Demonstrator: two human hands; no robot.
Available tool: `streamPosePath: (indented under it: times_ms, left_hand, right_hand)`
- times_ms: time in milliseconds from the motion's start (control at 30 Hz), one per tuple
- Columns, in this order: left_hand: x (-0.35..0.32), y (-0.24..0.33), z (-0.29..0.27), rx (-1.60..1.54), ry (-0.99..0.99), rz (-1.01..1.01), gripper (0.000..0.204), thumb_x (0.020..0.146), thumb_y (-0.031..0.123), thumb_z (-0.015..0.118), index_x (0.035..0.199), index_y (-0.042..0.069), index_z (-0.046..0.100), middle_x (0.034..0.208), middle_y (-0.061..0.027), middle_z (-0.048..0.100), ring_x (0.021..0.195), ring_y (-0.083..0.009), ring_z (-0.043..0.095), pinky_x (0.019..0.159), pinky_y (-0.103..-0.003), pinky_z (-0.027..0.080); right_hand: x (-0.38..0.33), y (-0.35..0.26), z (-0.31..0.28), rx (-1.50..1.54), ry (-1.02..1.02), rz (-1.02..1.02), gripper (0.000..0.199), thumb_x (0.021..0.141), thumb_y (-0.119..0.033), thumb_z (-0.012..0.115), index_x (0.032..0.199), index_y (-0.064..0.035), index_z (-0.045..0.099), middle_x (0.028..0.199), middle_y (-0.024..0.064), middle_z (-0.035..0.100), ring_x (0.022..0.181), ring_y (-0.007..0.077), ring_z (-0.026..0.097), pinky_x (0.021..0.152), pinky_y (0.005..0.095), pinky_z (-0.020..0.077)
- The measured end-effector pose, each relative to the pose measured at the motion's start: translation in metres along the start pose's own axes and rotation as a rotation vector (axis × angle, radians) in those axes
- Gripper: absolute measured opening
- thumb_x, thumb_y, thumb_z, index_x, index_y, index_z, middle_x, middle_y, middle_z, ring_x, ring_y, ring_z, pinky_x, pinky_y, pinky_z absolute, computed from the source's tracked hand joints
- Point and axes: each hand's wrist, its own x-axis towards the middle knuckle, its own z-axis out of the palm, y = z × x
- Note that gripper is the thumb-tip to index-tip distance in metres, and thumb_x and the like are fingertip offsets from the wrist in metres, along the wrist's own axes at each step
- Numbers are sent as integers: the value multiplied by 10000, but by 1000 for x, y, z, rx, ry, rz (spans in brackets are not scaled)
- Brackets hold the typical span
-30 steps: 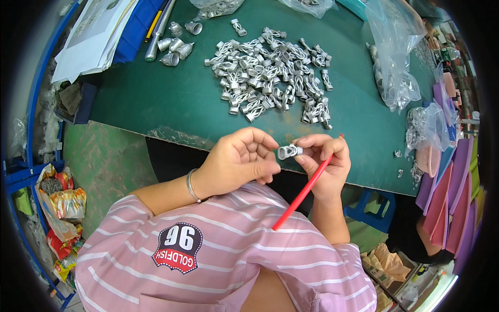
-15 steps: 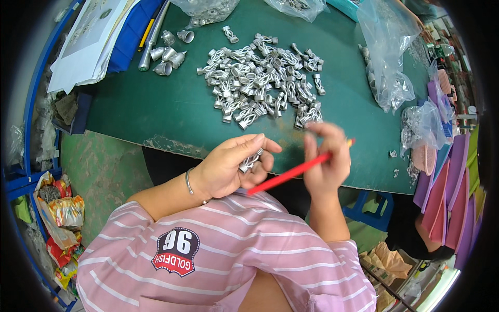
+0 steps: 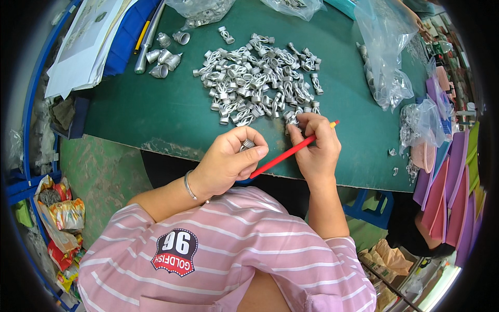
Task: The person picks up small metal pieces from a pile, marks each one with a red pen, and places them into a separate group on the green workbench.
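Observation:
My left hand [image 3: 224,162] is closed around a small silver metal piece [image 3: 247,145], whose ribbed end shows between thumb and fingers. Across my right hand [image 3: 319,151] lies a slim red stick [image 3: 278,159] with a yellow tip, its lower end slanting toward my left hand. The right thumb and forefinger are at the near edge of the pile, on a similar metal piece [image 3: 292,118]; whether they grip it is hard to see. The heap of silver pieces [image 3: 254,86], each with twisted strands between ribbed ends, spreads over the green table [image 3: 161,112].
Silver bell-shaped caps [image 3: 165,58] lie at the far left beside a metal rod [image 3: 149,39], a blue tray [image 3: 125,49] and papers [image 3: 86,44]. Clear bags of parts [image 3: 382,62] stand at the right. A blue stool [image 3: 371,209] is below the table edge.
My right hand has moved left to the pile's near edge, carrying the red stick. My left hand has turned and its fingers have closed further over the metal piece.

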Motion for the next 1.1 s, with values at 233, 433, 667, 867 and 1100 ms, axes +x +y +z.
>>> streamPosePath:
  times_ms: [233,433,667,867,1100]
  left_hand:
    - [1,-1,-1,57,0,16,99,857,60,554,932,33,495,626,25,431,478,-31,333,413,-181,261]
    - [-1,5,2,100,60,51,211,838,34,574,1036,10,505,692,3,498,510,-20,372,419,-162,279]
    - [0,4,1,261,40,106,263,806,43,629,1048,-8,539,828,-27,555,596,-27,461,477,-149,345]
    - [0,-5,-4,589,42,463,211,767,42,666,963,7,596,769,-6,554,657,-52,499,568,-185,404]
    - [-4,5,2,745,-59,616,212,727,-21,678,926,-10,605,834,-53,566,730,-77,517,624,-194,403]
  right_hand:
    - [0,1,4,106,65,72,313,627,55,703,682,-45,412,796,123,603,669,257,544,592,324,435]
    - [-6,2,-7,479,79,202,315,675,97,665,715,-52,390,910,128,607,687,106,516,603,237,441]
    - [-20,-17,-12,1207,-118,328,282,750,116,593,792,-58,374,983,196,559,776,127,580,659,226,503]
    - [-27,-9,-10,1336,-183,451,233,788,107,559,790,-57,394,947,168,551,830,196,609,690,267,526]
    - [-32,-9,0,1197,-149,240,279,744,163,563,741,-48,381,937,158,536,921,268,599,781,340,519]
